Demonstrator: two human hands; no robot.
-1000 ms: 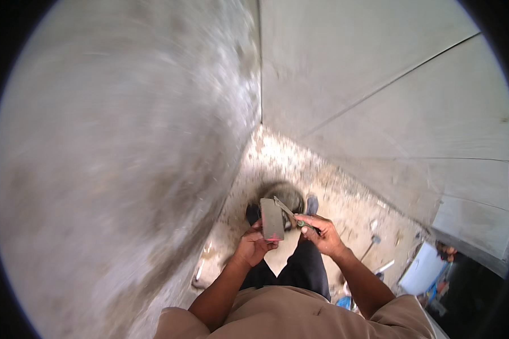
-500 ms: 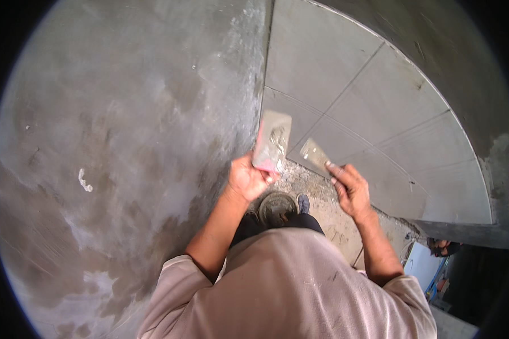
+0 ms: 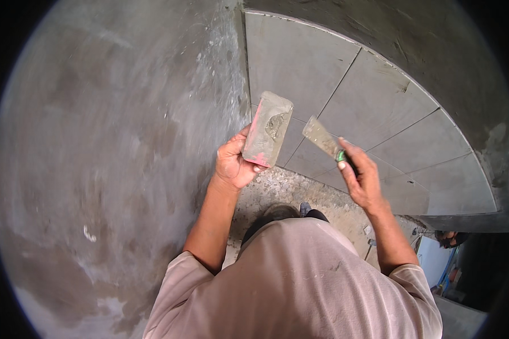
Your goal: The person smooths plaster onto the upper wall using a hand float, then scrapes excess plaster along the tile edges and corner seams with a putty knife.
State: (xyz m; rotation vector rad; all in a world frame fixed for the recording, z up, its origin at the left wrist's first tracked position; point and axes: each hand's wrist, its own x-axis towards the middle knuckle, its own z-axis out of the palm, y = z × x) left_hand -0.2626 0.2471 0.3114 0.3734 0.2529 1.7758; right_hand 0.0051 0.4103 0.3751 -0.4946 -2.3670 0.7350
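Observation:
My left hand is closed around a rectangular pink plastering float, its face turned up and coated in grey mortar. A small heap of mortar sits on that face; the float's underside is hidden. To its right, my right hand grips a putty knife with a green and dark handle. The knife's blade is smeared with mortar and points up and left toward the float, apart from it. Beyond both tools is a surface of large grey tiles with dark joints and a curved outer edge.
A rough grey plastered wall rises close on my left. By my feet, a round mortar bucket is partly hidden by my shirt; a shoe shows beside it on the gritty floor. A pale board lies at the lower right.
Both hands and their tools have moved slightly up in the picture. The knife's handle now shows its green part. My view has shifted, and my body covers more of the bucket.

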